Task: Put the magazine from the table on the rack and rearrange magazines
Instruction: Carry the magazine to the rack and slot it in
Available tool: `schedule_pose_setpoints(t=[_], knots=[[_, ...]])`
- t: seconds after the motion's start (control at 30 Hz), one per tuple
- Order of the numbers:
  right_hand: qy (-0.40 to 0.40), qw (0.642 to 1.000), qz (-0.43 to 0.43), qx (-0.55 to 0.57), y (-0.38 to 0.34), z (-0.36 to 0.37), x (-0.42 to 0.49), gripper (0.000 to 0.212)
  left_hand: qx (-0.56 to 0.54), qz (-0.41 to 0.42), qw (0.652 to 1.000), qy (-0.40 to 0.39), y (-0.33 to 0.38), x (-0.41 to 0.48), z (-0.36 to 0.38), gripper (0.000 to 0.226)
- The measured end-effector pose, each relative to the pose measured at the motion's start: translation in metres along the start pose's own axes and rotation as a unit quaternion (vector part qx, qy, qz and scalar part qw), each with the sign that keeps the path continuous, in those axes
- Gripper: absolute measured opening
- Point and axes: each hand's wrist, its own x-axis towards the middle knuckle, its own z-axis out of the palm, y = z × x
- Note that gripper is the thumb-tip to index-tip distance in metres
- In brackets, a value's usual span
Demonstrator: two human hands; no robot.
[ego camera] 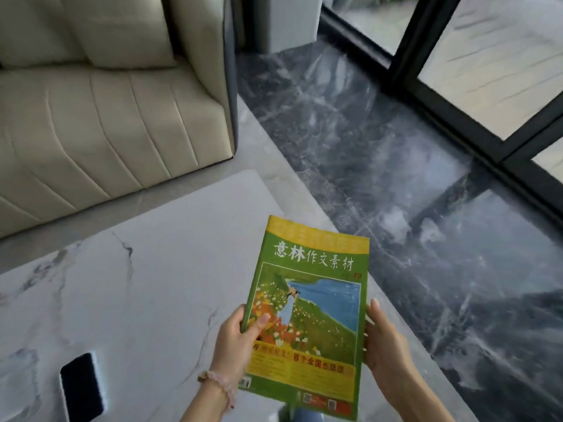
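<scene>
A green and yellow magazine point(310, 303) with a painted landscape on its cover is held up above the right end of the white marble table point(128, 287). My left hand point(240, 336) grips its left edge, thumb on the cover. My right hand point(385, 339) clasps its right edge from the side. No rack is in view.
A black phone point(80, 388) lies on the table at the lower left. A beige sofa point(100, 111) stands behind the table. Dark marble floor point(380, 153) stretches to the right, bounded by black-framed glass doors point(457, 95).
</scene>
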Motion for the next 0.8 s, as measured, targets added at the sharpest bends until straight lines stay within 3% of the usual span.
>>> schedule_pose_setpoints(t=[0.1, 0.23, 0.37, 0.5, 0.67, 0.8], knots=[[0.035, 0.995, -0.091, 0.015, -0.056, -0.027, -0.059, 0.025, -0.010, 0.046, 0.998, -0.051, 0.070, -0.037, 0.026, 0.039], [0.111, 0.974, -0.189, 0.052, -0.101, -0.081, -0.140, 0.019, 0.000, 0.105, 0.984, -0.143, 0.151, -0.091, 0.079, 0.021], [0.185, 0.946, -0.237, 0.120, -0.123, -0.143, -0.186, 0.036, 0.003, 0.150, 0.964, -0.221, 0.202, -0.122, 0.147, 0.018], [0.265, 0.900, -0.310, 0.152, -0.136, -0.212, -0.228, 0.036, 0.008, 0.168, 0.934, -0.315, 0.228, -0.155, 0.234, 0.010], [0.348, 0.857, -0.324, 0.196, -0.145, -0.303, -0.253, 0.035, 0.024, 0.176, 0.896, -0.408, 0.242, -0.179, 0.340, 0.011], [0.387, 0.828, -0.345, 0.214, -0.162, -0.383, -0.261, 0.020, 0.033, 0.170, 0.869, -0.464, 0.257, -0.191, 0.433, 0.030]])
